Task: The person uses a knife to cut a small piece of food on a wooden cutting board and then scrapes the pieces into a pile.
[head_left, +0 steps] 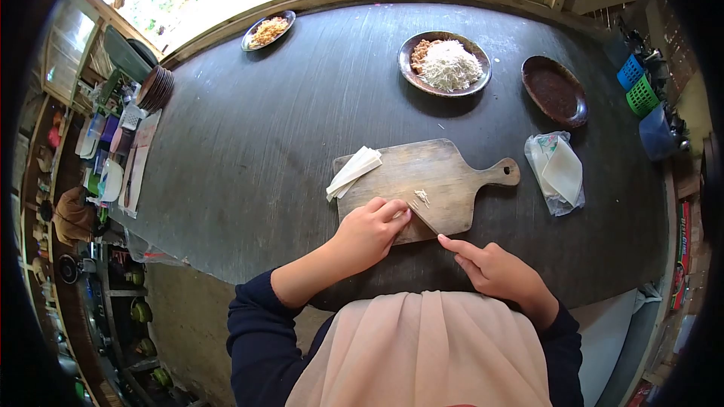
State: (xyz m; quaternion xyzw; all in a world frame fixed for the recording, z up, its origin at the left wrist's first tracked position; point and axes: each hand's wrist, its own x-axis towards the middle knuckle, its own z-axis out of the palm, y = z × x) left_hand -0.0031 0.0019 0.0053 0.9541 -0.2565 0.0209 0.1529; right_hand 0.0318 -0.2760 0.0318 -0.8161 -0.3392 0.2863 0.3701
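A wooden cutting board [434, 166] lies on the dark table in front of me, its handle pointing right. My left hand [371, 230] rests on the board's near left part, fingers curled and pressed down; what lies under them is hidden. In my right hand [494, 271] is a knife [424, 220], its blade angled across the board close to my left fingertips. Thin pale shreds [421, 197] lie just beyond the blade. A stack of flat white strips [354, 172] sits on the board's far left corner.
Beyond the board stands a bowl [406, 79] of white shreds and brown pieces. An empty brown oval dish [554, 90] and a plastic packet with white sheets [558, 173] are at right. A small plate [249, 41] of golden bits stands far left, stacked brown plates [155, 89] nearer.
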